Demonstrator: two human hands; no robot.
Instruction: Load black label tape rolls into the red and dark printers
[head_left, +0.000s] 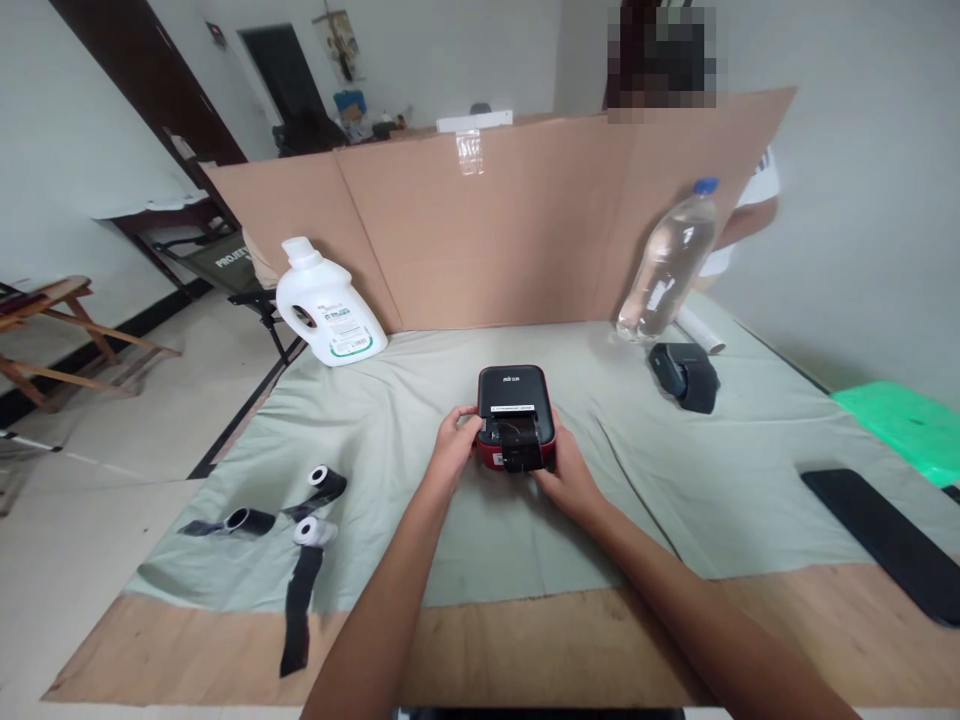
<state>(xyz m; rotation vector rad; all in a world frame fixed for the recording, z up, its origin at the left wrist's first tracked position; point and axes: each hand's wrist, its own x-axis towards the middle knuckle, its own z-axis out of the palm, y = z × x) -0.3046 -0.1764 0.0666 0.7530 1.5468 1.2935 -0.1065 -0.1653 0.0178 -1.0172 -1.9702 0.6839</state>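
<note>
Both hands hold a small black-and-red label printer (514, 390) near the middle of the cloth. A shiny black strip (521, 445) hangs out of its front slot. My left hand (453, 445) grips its left side, with the thumb by the front left corner. Around the right side and lower front edge curls my right hand (568, 472), its fingers partly hidden by the printer. To the left lie several small rolls: a black roll (250, 521), another dark roll (328, 481) and a white-and-black roll (313, 532) with a long black tail.
A cardboard screen (495, 240) stands at the back. Before it are a white jug (330, 310) and a clear bottle (671, 265). A black device (684, 376), a black flat slab (885, 540) and a green plastic item (900, 425) lie right. Another person is partly visible behind the screen.
</note>
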